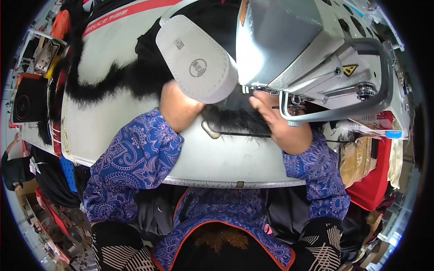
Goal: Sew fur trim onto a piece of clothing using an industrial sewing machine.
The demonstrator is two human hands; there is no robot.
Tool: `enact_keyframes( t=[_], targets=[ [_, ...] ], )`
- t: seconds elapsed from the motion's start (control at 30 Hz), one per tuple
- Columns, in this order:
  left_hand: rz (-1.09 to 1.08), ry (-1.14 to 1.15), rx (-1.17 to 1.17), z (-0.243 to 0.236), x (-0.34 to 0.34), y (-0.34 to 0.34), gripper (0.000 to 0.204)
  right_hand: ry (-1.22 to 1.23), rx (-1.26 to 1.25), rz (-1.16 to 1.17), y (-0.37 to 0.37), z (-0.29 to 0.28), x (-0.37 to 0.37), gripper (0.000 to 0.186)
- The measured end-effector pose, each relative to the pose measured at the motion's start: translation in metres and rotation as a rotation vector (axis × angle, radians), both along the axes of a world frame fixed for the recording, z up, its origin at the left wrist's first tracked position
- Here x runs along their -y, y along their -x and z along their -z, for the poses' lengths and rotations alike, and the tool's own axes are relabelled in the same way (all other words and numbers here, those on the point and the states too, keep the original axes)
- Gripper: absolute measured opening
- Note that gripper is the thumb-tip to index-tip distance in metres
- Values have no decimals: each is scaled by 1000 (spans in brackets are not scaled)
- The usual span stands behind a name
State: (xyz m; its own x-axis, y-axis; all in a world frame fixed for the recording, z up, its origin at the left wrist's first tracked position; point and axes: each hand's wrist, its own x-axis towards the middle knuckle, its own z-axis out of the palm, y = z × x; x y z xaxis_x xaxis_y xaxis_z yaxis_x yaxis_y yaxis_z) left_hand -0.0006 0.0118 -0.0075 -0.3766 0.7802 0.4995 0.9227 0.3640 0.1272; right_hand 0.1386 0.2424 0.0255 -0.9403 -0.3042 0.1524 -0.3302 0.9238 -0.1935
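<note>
Black cloth [153,47] with black fur [239,118] lies on the white table of a grey-and-white sewing machine [280,40]. My left hand [178,108] rests at the cloth's left side; its fingers disappear under a pale grey padded lamp-like head [194,58]. Close to the machine's needle area, my right hand [287,131] lies over the fur and cloth with its fingers stretched out, slightly blurred. The machine's bent metal guard bar passes in front of part of that hand. Below the fur, a pale-edged rounded fitting [210,129] shows at the end of a dark strip.
A long strip of black fur [101,88] curls across the table's left side. A measuring tape [212,182] runs along the front edge. To the right stand a red bin [375,180] and a wrapped brown package [355,158]. A black speaker-like box [28,103] and another person [16,169] are at left.
</note>
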Motion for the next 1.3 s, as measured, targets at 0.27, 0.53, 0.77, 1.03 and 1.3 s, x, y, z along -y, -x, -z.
enact_keyframes(
  t=[0.27,0.53,0.77,1.03,1.3],
  targets=[
    [153,71,-38,-17,8,-20,24,-36,-34,-62,-10,-10,5,34],
    [254,-10,-56,-17,-5,-56,19,60,-45,-151,-27,-15,10,49],
    [184,12,-167,-14,-18,-31,21,101,-188,13,-4,3,-4,34],
    [49,7,103,-18,-12,-34,26,109,-185,-65,-6,6,1,36],
    [109,19,59,-16,-3,-26,24,47,-198,-46,-7,4,-3,33]
  ],
)
